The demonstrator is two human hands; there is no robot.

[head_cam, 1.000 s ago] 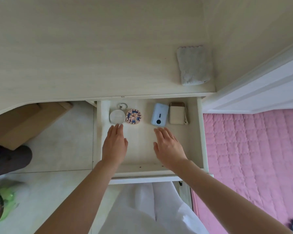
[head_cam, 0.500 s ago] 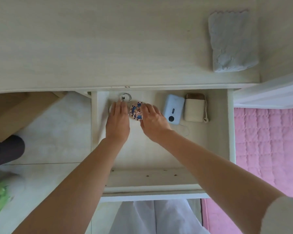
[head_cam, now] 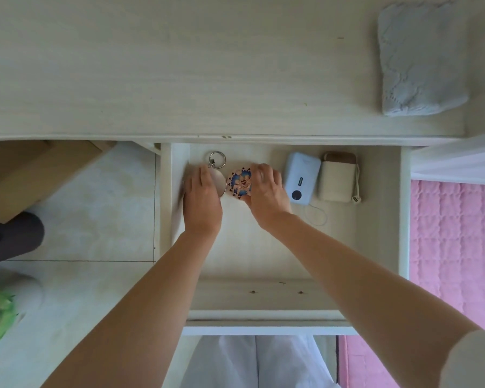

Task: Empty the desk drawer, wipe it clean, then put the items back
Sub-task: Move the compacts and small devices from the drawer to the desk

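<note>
i look straight down through the head camera at a pale wood desk top point(head_cam: 179, 65) that fills the upper half of the frame, with a folded grey cloth point(head_cam: 420, 57) lying at its upper right. below it, in the middle of the frame, the drawer point(head_cam: 375, 247) is pulled open, and everything in it sits in a row along its far edge, near the top of the drawer. toward the right of that row a light blue power bank point(head_cam: 301, 177) lies just beside a cream one with a brown end point(head_cam: 338, 177), both with their long axes running up and down the frame. left of them, the right hand point(head_cam: 266, 197) has its fingers curled over the right edge of a small patterned disc point(head_cam: 239, 184), seemingly pinching it, though i cannot see the thumb. just left of the disc, the left hand point(head_cam: 202, 200) lies over a round metal piece point(head_cam: 218, 182) with a key ring point(head_cam: 217, 159) at its top; its fingers cover the piece, and i cannot tell whether they grip it or only rest on it. each hand is on its own item, so i judge the next move is to lift both up toward the desk top, and the ring end points away from the left fingers.
</note>
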